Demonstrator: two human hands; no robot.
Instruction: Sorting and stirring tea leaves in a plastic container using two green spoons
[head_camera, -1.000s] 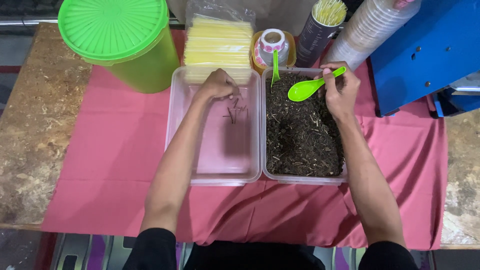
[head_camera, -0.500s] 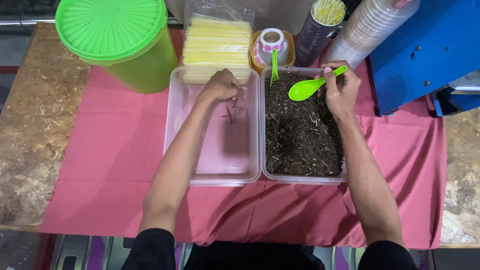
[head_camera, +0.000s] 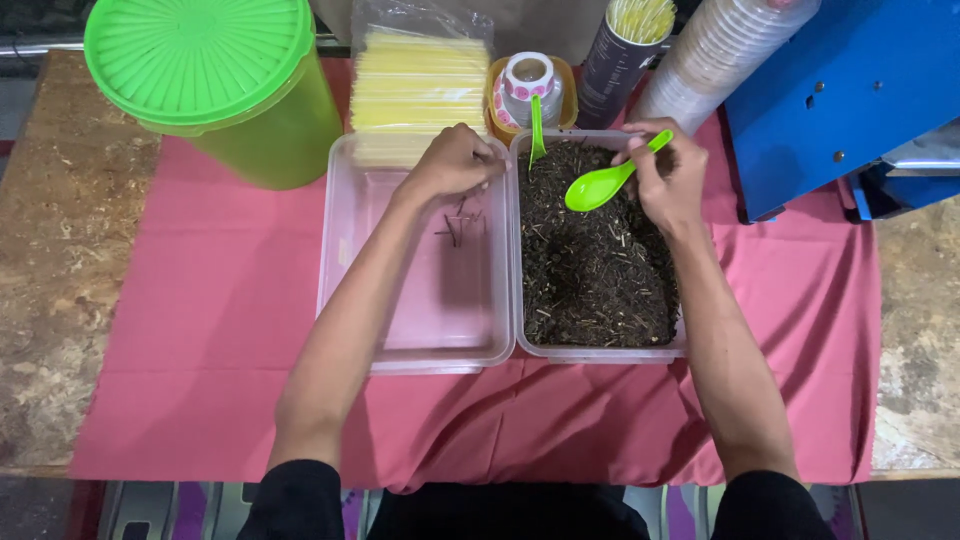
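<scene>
Pinching what look like dark twigs, my left hand (head_camera: 452, 163) hovers over the near-empty tray (head_camera: 400, 340); my right hand (head_camera: 668, 175) clamps the green spoon (head_camera: 600, 184) above the tea-filled tray (head_camera: 600, 352). Loosened fingers could scatter bits onto the pink cloth (head_camera: 200, 330).

- The far edge is blocked by a green bucket (head_camera: 215, 90), a straw pack (head_camera: 418, 85), a jar (head_camera: 528, 85) and stacked cups (head_camera: 715, 55).
- The right side is walled off by a blue machine (head_camera: 830, 90).
- Open pink cloth (head_camera: 200, 330) is left free on the left and along the near edge of the two tubs (head_camera: 420, 355).
</scene>
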